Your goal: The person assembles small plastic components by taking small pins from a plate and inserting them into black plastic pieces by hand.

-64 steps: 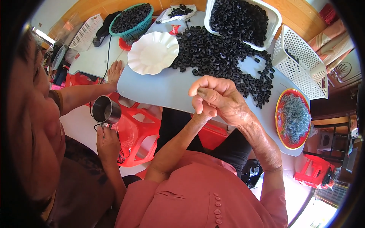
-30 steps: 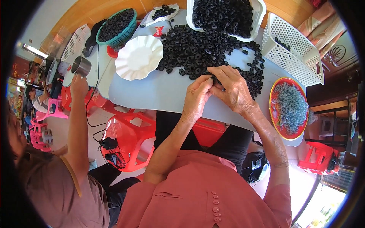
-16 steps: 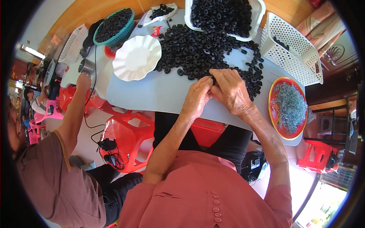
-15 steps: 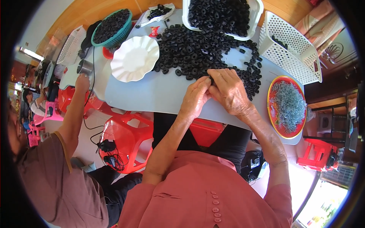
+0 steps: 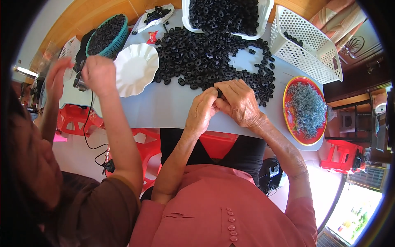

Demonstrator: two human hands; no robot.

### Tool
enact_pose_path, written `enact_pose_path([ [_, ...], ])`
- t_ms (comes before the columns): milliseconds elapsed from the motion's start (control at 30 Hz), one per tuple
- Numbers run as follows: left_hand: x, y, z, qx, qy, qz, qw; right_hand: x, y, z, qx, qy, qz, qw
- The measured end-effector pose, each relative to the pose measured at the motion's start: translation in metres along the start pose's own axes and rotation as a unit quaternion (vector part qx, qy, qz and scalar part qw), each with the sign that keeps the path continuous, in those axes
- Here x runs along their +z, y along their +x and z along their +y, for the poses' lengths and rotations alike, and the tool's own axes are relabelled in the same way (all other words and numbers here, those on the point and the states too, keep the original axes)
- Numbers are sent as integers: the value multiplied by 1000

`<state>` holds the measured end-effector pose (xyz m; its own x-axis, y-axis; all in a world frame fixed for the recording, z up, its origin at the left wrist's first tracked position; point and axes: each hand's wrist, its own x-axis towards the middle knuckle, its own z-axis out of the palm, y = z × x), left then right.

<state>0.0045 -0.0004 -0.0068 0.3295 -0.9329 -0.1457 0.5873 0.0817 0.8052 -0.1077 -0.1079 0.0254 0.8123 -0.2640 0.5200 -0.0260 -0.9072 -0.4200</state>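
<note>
My left hand [image 5: 201, 111] and my right hand [image 5: 239, 103] meet at the near edge of a pile of black ring-shaped plastic parts [image 5: 193, 53]. Between their closed fingertips is one small black plastic part [image 5: 220, 94], mostly covered by the fingers. To the right lies a round red tray [image 5: 285, 119] with a yellow rim, holding many tiny clear bluish pieces [image 5: 306, 109]. What my fingers do on the far side of the part is hidden.
A white scalloped plate [image 5: 135, 70] stands left of the pile. Behind are a white tub [image 5: 267, 16] of black parts, a white perforated basket [image 5: 304, 53] and a green basket [image 5: 113, 47]. At the left, a co-worker's hand [image 5: 100, 74] is raised beside the plate.
My hands stay together around the black part. The co-worker has leaned in, with one hand now by the plate and a second hand in view. The view has shifted slightly.
</note>
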Motion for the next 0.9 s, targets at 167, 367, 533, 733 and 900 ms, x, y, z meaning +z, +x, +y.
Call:
enact_pose_path([
  [167, 17, 7, -7, -10, -13, 11, 1000, -7, -8, 2, -5, -82, 14, 996],
  [367, -10, 15, -14, 37, -26, -31, 998, -12, 3, -6, 9, -95, -29, 995],
  [533, -2, 1, -10, 82, 33, -13, 996, -47, 25, 13, 42, -66, 14, 997],
  [733, 26, -6, -3, 125, 275, 8, 953, -146, 55, 105, 61, -231, 198, 950],
  [900, 29, -5, -4, 110, 279, 16, 954, -187, 47, 155, 88, -475, 100, 870],
])
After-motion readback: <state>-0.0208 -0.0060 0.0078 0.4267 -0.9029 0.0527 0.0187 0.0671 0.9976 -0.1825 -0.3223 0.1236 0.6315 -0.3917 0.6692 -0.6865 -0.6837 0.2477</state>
